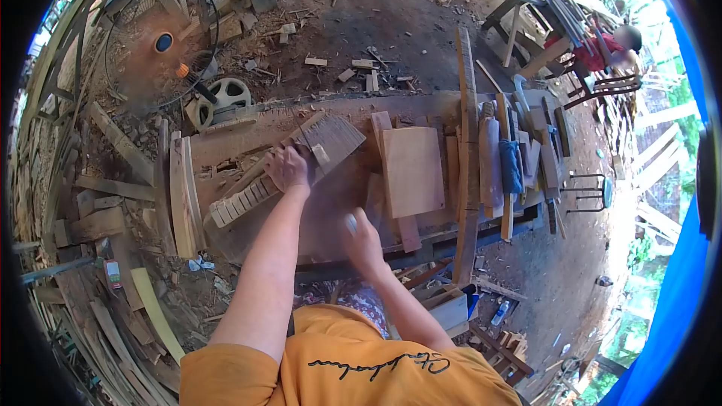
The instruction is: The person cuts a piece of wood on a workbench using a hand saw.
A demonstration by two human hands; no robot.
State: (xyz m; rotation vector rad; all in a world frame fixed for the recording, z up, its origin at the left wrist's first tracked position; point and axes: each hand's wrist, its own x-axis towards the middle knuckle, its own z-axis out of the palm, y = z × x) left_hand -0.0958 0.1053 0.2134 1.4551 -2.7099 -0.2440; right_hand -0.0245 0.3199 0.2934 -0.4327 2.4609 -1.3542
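My left hand [288, 168] is curled over pieces of wood on the workbench, its fingers gripping the edge of a wooden piece. Beside it lies a wide greyish board [335, 139], set at a slant, with a small pale wood block [321, 154] on it. Below and left of that hand runs a row of small pale wood blocks [244, 203]. My right hand [365, 244] is closed and blurred by motion over the near side of the bench. A small light tip shows at its fingers; what it belongs to cannot be made out.
A flat pale board [414, 171] lies right of my hands on the workbench [248, 131]. A long beam [466, 158] crosses the bench, with stacked wood and a blue cloth [511, 167] beyond it. A fan [162, 43] stands upper left. Another person [594, 53] sits upper right.
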